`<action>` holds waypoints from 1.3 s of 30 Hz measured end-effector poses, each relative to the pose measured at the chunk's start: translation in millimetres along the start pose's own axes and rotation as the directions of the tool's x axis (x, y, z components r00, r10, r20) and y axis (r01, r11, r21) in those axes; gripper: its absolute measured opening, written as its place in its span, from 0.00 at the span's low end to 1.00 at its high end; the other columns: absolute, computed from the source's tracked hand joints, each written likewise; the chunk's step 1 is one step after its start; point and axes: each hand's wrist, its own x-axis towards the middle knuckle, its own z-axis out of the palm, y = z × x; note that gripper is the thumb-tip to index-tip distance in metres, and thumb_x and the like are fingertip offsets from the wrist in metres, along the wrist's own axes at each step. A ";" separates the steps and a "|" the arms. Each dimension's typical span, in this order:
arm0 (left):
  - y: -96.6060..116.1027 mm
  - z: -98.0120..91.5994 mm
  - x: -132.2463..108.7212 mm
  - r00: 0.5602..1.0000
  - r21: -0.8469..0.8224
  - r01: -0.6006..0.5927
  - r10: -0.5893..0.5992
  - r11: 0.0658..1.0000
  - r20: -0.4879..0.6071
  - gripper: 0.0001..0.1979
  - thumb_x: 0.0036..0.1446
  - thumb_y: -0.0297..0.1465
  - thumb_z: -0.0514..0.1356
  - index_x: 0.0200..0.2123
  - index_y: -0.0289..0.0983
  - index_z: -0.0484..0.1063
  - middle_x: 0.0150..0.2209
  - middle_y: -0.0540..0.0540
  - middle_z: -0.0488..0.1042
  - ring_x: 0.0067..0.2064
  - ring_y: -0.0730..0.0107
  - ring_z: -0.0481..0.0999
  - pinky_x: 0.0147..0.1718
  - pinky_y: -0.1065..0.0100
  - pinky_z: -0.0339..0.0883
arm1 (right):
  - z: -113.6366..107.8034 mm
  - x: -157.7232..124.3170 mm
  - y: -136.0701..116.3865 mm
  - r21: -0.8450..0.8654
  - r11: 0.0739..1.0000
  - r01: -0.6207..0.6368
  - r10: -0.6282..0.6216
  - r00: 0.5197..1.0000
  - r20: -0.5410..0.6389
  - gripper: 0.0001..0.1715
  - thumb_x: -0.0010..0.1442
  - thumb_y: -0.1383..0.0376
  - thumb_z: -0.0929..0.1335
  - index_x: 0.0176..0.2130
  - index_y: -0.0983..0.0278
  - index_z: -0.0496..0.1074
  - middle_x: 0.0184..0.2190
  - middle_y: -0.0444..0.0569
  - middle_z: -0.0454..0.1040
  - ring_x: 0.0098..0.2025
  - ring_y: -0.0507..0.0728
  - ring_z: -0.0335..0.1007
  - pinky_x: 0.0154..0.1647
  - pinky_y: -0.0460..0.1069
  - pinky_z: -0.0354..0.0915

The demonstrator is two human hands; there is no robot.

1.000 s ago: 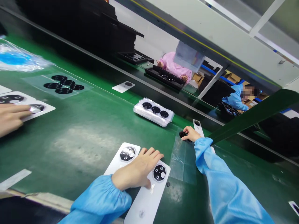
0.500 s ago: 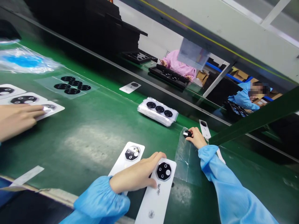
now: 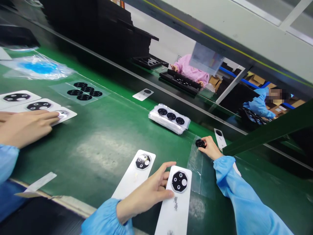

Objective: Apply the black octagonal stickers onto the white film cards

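My right hand (image 3: 211, 148) has a black lens plate (image 3: 200, 143) pinched between thumb and fingertips, at the far end of a clear film sheet (image 3: 195, 171). Well apart from it, my left hand (image 3: 150, 192) grips a white phone back panel (image 3: 174, 212) — thumb on the face, just below the black camera area, fingers curled at the left edge. I see a second white panel (image 3: 132, 176) just left of that, partly behind the hand. Farther off on the green bench (image 3: 93, 127) sits a clear-wrapped stack (image 3: 166, 124); left of it, five black plates (image 3: 84, 97) lie on film. A co-worker's hand (image 3: 29, 127) touches white panels at far left — and across the line a person in pink (image 3: 185, 64) is behind a black tray (image 3: 179, 81).
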 end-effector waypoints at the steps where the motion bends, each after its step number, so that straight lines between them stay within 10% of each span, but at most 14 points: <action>1: 0.6 -0.2 -0.8 1.000 -0.001 -0.006 0.006 1.000 -0.008 0.35 0.49 0.25 0.60 0.57 0.43 0.47 0.51 0.43 0.69 0.48 0.63 0.73 0.43 0.61 0.66 | 0.2 0.0 -0.7 0.007 1.000 -0.003 0.003 1.000 -0.001 0.20 0.49 0.67 0.71 0.43 0.65 0.65 0.40 0.47 0.62 0.37 0.54 0.66 0.40 0.53 0.67; 39: -2.5 -6.6 1.5 0.992 -0.129 -0.048 0.033 0.990 -0.119 0.34 0.48 0.26 0.60 0.58 0.42 0.50 0.51 0.41 0.68 0.44 0.62 0.74 0.41 0.60 0.65 | -18.8 -3.6 -28.1 -0.066 0.983 -0.170 0.177 0.979 0.103 0.17 0.48 0.64 0.69 0.38 0.60 0.61 0.33 0.45 0.73 0.31 0.56 0.72 0.33 0.49 0.62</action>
